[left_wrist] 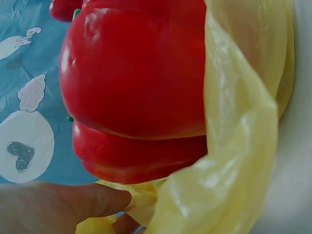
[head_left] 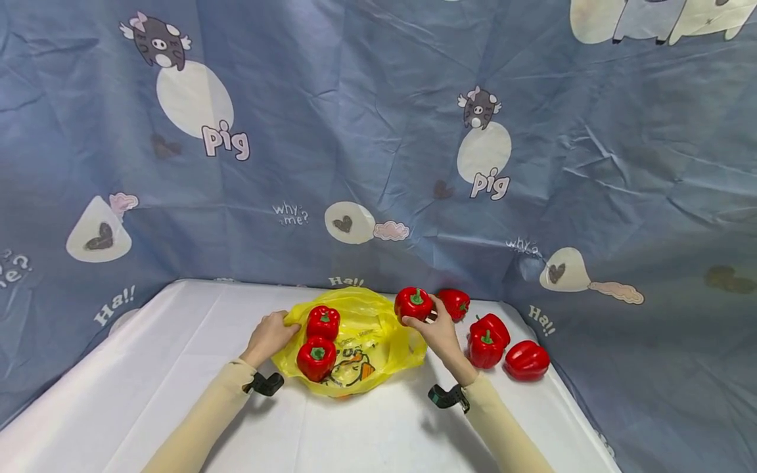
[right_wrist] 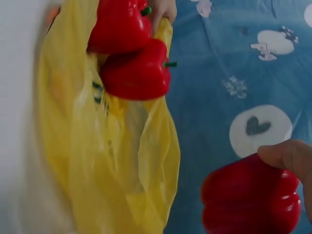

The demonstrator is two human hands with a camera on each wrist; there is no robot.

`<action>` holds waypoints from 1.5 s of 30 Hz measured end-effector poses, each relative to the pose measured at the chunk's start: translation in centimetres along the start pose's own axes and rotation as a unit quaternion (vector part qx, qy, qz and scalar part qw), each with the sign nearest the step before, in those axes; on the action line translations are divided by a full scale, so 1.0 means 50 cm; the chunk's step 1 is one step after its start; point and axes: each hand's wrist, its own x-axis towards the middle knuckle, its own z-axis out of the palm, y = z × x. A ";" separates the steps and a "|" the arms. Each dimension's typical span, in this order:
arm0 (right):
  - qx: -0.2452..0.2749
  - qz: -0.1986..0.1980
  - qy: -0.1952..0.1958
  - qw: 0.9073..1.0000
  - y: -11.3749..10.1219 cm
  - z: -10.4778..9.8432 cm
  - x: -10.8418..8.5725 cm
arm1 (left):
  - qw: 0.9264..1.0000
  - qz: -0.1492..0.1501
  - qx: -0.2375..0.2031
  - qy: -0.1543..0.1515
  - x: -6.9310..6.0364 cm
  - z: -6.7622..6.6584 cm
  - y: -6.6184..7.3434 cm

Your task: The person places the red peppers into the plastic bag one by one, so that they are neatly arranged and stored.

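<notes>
A red bell pepper (head_left: 411, 305) is held by the right hand (head_left: 440, 330), gripped between thumb and fingers. It is carried at the fingertips, to the left of the palm, with its green stem turned toward the head camera. In the right wrist view, the thumb is seen pressed against its side, and a gap is seen between this pepper and the yellow plastic bag (head_left: 408, 358).

The bag is spread with its mouth open on a white-covered table (head_left: 367, 433). Its left edge is pinched by the left hand (head_left: 273, 336); in the left wrist view, the thumb is laid along the gathered film. Two peppers are contained in the left part of the bag, just beside the left hand: a far pepper (head_left: 323, 322) and a near pepper (head_left: 316, 359), set close together with stems visible.

To the right of the right hand, four more peppers are placed on the table: a rear pepper (head_left: 454, 302), an overlapping pair (head_left: 486, 348) and a pepper lying on its side (head_left: 526, 360). The table is bordered by a blue printed cloth (head_left: 378, 144). Cream sleeves (head_left: 198, 414) and black wrist devices (head_left: 264, 383) are worn on both arms.
</notes>
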 end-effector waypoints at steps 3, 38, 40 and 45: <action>-0.004 -0.018 -0.023 1.000 -0.010 0.032 0.005 | 1.000 0.000 -0.004 0.003 -0.001 0.003 -0.003; 0.021 0.001 -0.120 0.992 0.017 0.249 0.020 | 1.000 0.008 -0.001 0.003 0.009 0.000 0.000; 0.013 -0.005 -0.122 0.992 0.020 0.251 0.020 | 1.000 0.008 -0.001 0.003 0.008 -0.001 -0.001; -0.003 -0.019 -0.130 0.991 0.029 0.255 0.017 | 1.000 0.005 0.001 0.003 0.005 -0.003 -0.006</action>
